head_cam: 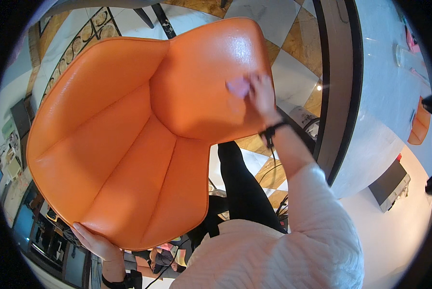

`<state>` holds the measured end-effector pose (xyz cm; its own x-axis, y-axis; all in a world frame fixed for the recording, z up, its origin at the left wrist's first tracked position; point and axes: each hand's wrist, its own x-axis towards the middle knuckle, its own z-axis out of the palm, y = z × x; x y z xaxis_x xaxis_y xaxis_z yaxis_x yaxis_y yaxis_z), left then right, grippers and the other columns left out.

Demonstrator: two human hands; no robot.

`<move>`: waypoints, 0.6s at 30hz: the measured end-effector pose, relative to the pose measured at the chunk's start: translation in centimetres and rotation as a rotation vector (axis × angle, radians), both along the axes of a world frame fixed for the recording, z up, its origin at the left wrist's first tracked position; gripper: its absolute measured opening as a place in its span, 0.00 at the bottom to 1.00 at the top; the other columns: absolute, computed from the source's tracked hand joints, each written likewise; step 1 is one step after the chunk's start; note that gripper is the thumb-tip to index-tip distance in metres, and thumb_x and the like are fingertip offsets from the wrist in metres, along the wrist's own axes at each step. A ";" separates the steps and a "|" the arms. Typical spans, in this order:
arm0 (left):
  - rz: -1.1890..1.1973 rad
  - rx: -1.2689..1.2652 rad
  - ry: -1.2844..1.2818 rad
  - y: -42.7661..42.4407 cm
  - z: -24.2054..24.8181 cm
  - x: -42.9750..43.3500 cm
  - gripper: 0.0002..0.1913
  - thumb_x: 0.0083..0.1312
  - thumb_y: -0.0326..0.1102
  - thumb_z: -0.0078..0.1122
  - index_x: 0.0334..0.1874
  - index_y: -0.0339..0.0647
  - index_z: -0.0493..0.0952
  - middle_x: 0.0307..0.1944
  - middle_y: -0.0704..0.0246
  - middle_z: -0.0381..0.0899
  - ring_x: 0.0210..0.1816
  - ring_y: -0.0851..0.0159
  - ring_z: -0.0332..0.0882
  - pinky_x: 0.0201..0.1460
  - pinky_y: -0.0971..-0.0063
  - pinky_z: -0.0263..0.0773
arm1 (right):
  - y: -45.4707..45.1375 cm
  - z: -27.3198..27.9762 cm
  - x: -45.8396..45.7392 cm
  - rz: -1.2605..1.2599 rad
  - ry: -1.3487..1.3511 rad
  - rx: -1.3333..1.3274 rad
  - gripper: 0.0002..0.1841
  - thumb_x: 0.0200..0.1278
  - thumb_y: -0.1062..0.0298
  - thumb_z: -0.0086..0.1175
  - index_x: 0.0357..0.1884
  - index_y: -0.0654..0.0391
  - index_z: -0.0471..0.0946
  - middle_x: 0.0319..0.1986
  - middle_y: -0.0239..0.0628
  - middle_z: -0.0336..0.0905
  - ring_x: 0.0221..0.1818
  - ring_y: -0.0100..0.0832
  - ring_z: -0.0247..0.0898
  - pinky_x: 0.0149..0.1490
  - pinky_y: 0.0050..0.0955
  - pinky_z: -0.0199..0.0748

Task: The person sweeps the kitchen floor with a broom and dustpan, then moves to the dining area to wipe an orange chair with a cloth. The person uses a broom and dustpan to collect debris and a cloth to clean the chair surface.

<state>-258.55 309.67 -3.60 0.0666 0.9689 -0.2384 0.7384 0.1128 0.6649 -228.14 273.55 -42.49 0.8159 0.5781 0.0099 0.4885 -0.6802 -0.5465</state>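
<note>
A large orange leather-like chair (129, 144) with stitched seams on its fan-shaped back fills the middle of the view. My right hand (261, 92), slightly blurred, presses a small pinkish-purple cloth (238, 87) against the chair's seat near its right edge. Wet-looking shine shows on the seat above that hand. At the lower left, my left hand (96, 242) supports the rim of the backrest, its fingers lying along the edge and partly hidden by it. Both wrists wear black bands.
A dark-edged table (382, 108) stands at the right, with a clear glass container (402, 56) on it. A bin-like container (306, 121) stands on the checkered tile floor beside it. A dark cabinet (46, 231) is at the lower left. Black cables hang near my legs.
</note>
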 end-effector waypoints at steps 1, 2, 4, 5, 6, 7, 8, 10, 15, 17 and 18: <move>0.007 -0.043 -0.058 -0.2 0.0 0.3 0.33 0.79 0.55 0.39 0.75 0.33 0.57 0.72 0.59 0.61 0.66 0.59 0.66 0.68 0.63 0.64 | 1.6 -0.4 3.3 -0.027 -0.038 0.005 0.22 0.51 0.77 0.62 0.51 0.50 0.79 0.44 0.44 0.72 0.52 0.51 0.68 0.57 0.46 0.71; 0.000 -0.048 -0.023 -0.3 0.1 0.5 0.34 0.79 0.55 0.40 0.75 0.33 0.57 0.72 0.59 0.61 0.67 0.59 0.65 0.69 0.64 0.63 | 2.6 -0.8 5.5 -0.059 -0.069 0.030 0.20 0.54 0.75 0.63 0.51 0.51 0.79 0.44 0.45 0.73 0.52 0.51 0.68 0.58 0.45 0.70; 0.022 0.010 0.045 -0.5 0.0 1.0 0.34 0.79 0.55 0.40 0.76 0.33 0.56 0.72 0.59 0.61 0.68 0.59 0.65 0.69 0.64 0.63 | 2.5 -1.5 6.5 -0.178 -0.038 0.079 0.17 0.58 0.72 0.62 0.51 0.53 0.78 0.47 0.47 0.74 0.53 0.53 0.68 0.58 0.46 0.69; 0.035 0.011 0.015 -0.5 -0.1 1.2 0.34 0.79 0.54 0.40 0.76 0.33 0.56 0.73 0.59 0.61 0.68 0.59 0.65 0.69 0.64 0.63 | 1.8 -1.8 5.6 -0.194 -0.080 0.097 0.17 0.59 0.71 0.62 0.51 0.54 0.78 0.48 0.49 0.74 0.53 0.54 0.67 0.58 0.48 0.68; 0.026 0.021 0.023 -0.6 -0.1 1.3 0.34 0.79 0.54 0.40 0.76 0.32 0.56 0.73 0.58 0.60 0.68 0.58 0.65 0.69 0.64 0.64 | 0.3 -1.9 3.2 -0.300 0.036 -0.037 0.17 0.61 0.70 0.60 0.53 0.54 0.77 0.48 0.51 0.74 0.54 0.56 0.67 0.59 0.51 0.67; 0.017 0.010 -0.012 -0.6 -0.1 1.4 0.34 0.79 0.54 0.40 0.76 0.32 0.56 0.73 0.58 0.60 0.68 0.58 0.65 0.69 0.64 0.64 | -1.8 -1.8 0.0 -0.384 0.116 -0.156 0.17 0.62 0.69 0.59 0.54 0.54 0.76 0.49 0.53 0.74 0.55 0.57 0.66 0.59 0.53 0.65; 0.028 -0.019 -0.094 -0.6 -0.1 1.5 0.34 0.79 0.53 0.41 0.76 0.31 0.55 0.73 0.57 0.60 0.68 0.58 0.65 0.68 0.64 0.64 | -4.0 -1.6 -3.5 -0.418 0.185 -0.163 0.18 0.63 0.68 0.58 0.55 0.55 0.74 0.50 0.55 0.73 0.55 0.59 0.65 0.61 0.56 0.62; 0.024 0.038 0.012 -0.6 -0.2 1.6 0.34 0.79 0.53 0.41 0.76 0.31 0.55 0.73 0.57 0.60 0.68 0.58 0.66 0.68 0.65 0.65 | -7.4 -0.9 -10.4 -0.449 0.191 -0.140 0.19 0.60 0.69 0.60 0.54 0.53 0.74 0.50 0.55 0.72 0.54 0.59 0.66 0.61 0.55 0.61; 0.095 -0.021 -0.084 -0.3 -0.1 0.8 0.34 0.79 0.53 0.40 0.77 0.33 0.55 0.74 0.58 0.59 0.68 0.58 0.66 0.67 0.65 0.66 | -4.7 -0.9 -10.9 -0.635 0.207 -0.160 0.19 0.56 0.72 0.62 0.51 0.54 0.75 0.48 0.53 0.74 0.53 0.57 0.67 0.61 0.53 0.63; 0.028 0.000 -0.012 0.2 -0.1 -0.1 0.33 0.80 0.53 0.39 0.77 0.33 0.56 0.74 0.58 0.59 0.68 0.58 0.66 0.68 0.65 0.65 | -0.8 -1.2 -4.4 -0.597 0.110 -0.132 0.19 0.57 0.71 0.63 0.51 0.56 0.75 0.46 0.54 0.75 0.53 0.57 0.68 0.60 0.52 0.66; -0.002 0.006 -0.021 0.5 -0.2 -0.6 0.33 0.80 0.53 0.38 0.77 0.33 0.56 0.74 0.59 0.59 0.68 0.59 0.65 0.68 0.66 0.65 | 1.6 -1.6 -0.5 -0.568 0.045 -0.110 0.18 0.58 0.69 0.63 0.52 0.57 0.75 0.45 0.54 0.76 0.53 0.57 0.69 0.60 0.53 0.66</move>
<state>-259.15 310.13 -3.84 0.0733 0.9702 -0.2308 0.7241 0.1074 0.6813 -228.66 275.12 -44.09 0.9967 0.0456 -0.0671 0.0088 -0.8828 -0.4697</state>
